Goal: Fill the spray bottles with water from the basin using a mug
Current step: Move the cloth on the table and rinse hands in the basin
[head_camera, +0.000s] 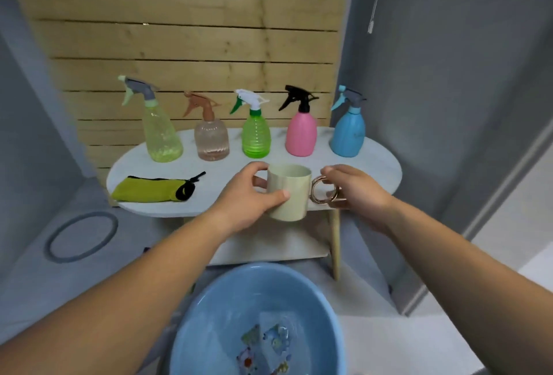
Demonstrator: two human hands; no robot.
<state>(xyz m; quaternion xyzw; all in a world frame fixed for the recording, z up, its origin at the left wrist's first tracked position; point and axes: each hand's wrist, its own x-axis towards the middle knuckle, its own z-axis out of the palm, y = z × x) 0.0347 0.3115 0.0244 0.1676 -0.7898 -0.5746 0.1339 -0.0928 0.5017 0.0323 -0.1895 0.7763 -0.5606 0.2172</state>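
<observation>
Below, basin [227,308] cut off, left hand [248,199] gripping mug [288,192], right hand [357,192] pinching handle [313,195]

1. The pale cream cylindrical mug [287,192] had a rose-gold ring handle [314,195].
2. The tall yellow-tinted clear spray bottle [163,135] had a grey-and-mint trigger.
3. The squat pinkish ribbed spray bottle [211,141] had a brown trigger.
4. The translucent green ridged spray bottle [256,138] had a white-and-green trigger.
5. The opaque pink spray bottle [300,135] had a black trigger.
6. The opaque sky-blue spray bottle [348,135] had a grey-and-pale-blue trigger.
7. The round light-blue plastic basin [239,299] bore a multicoloured cartoon print.
</observation>
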